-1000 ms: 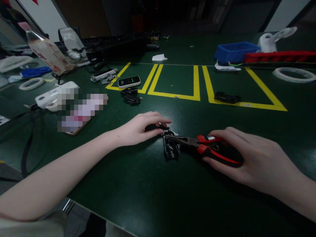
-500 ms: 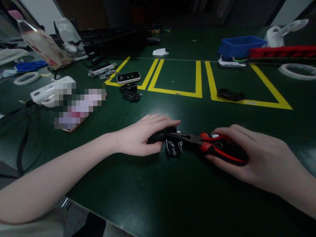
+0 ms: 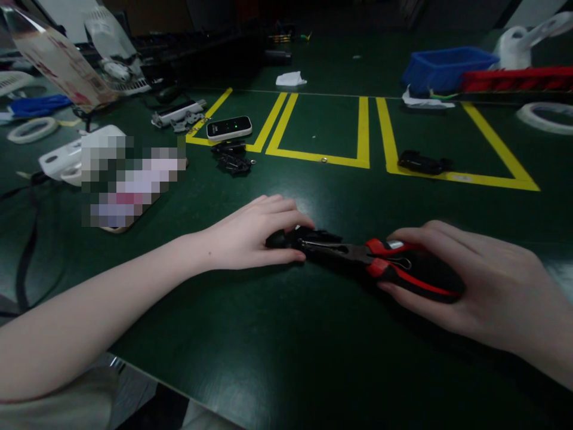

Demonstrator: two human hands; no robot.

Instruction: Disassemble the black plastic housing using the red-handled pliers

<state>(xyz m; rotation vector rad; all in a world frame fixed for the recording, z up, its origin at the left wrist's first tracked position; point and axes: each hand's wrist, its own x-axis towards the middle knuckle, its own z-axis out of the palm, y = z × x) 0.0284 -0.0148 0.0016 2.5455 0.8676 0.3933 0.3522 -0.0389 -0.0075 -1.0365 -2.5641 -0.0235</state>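
Observation:
My left hand [image 3: 264, 233] is closed round a small black plastic part [image 3: 280, 239] just above the green table, thumb on the near side and fingers on the far side. In my right hand [image 3: 474, 286] is a pair of long-nose pliers [image 3: 380, 257] with red and black handles. The plier jaws reach left to the black part and touch it or lie over it. Whether the tips grip anything is too dark to make out. More of the black part shows behind the jaws, and its left end is hidden by my left hand.
Yellow tape [image 3: 317, 156] marks areas on the table [image 3: 250, 334]. Black plastic pieces [image 3: 233, 160] lie by a small device [image 3: 229, 128] with a green light; another black piece [image 3: 423, 162] lies right. A blurred-out phone-like object [image 3: 138, 185], blue bin [image 3: 447, 67] and tape roll [image 3: 548, 117] stand around.
The black part has turned: its printed flat piece, which hung toward me below the jaws, no longer shows there. My left fingers have closed in more. The view has shifted slightly.

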